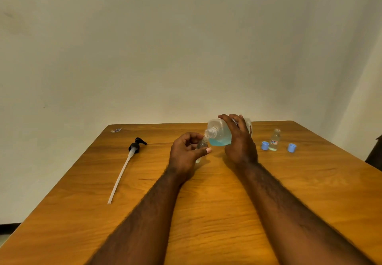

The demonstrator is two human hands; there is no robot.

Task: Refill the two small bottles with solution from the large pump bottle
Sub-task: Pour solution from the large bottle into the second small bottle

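We are filling the first one. Our right hand (239, 140) grips the tipped big bottle (218, 135); our left hand (184, 153) pinches a small bottle (201, 146). Next we should tip slowly.

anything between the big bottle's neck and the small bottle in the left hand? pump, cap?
Nothing visible. The pump lies on the table, both blue caps sit by the other small bottle, and the large bottle, tilted by the right hand, has its open neck at the mouth of the small bottle in the left hand.
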